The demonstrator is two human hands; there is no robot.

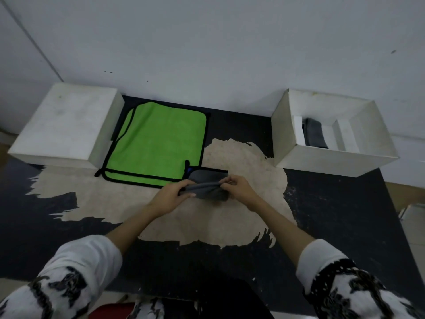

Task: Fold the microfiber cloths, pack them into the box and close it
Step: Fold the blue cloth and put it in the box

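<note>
Head view: a person's two bare forearms reach up from the bottom of the frame to a small grey cloth (203,192) at the centre.
Left grip: the left hand (169,198) is closed on the left end of the grey cloth, fingers pinched around a gathered edge.
Right grip: the right hand (238,188) is closed on the right end of the same cloth, thumb and fingers nipping the top edge.
Cloth in hand: bunched and narrow between the two hands, low over the counter (115,203); it looks partly folded, not yet a neat packet.
Cloth waiting: a green cloth (156,143) with black edging lies flat on the counter just above and left of the hands, its lower right corner touching or tucked under the grey cloth. It appears unfolded or folded only once.
Box: an open white box (333,157) sits at the right of the frame, well apart from the hands. A dark folded cloth (314,132) already lies inside it, between white dividers.
Lid: a white lid (66,125), or possibly a second box turned over, rests at the upper left, touching the green cloth's left edge.
Progress: probably early to midway. One cloth looks packed, one is being folded, at least one is untouched, and the box remains unclosed.
</note>
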